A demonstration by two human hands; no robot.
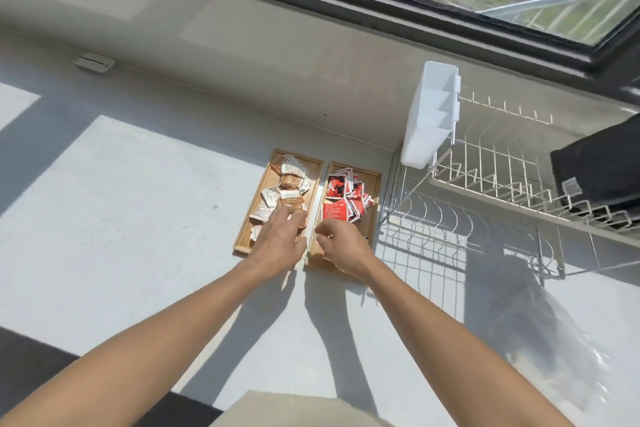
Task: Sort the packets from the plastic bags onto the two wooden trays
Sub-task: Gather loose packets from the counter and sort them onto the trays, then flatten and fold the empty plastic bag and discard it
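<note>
Two wooden trays lie side by side on the white counter. The left tray (262, 184) holds a pile of brown and white packets (284, 189). In the right tray (374, 191) sits a heap of red, white and black packets (343, 199). My left hand (280, 237) rests over the near end of the left tray, fingers spread on the brown packets; whether it grips one is unclear. Over the near end of the right tray my right hand (341, 246) has its fingers curled, nothing visibly in them. A clear plastic bag (575, 367) lies at the right.
A white wire dish rack (485, 184) stands right of the trays, with a white plastic caddy (431, 114) on its corner and a black item (599, 170) in it. A window runs along the back. A small white device (94, 62) sits at the far left.
</note>
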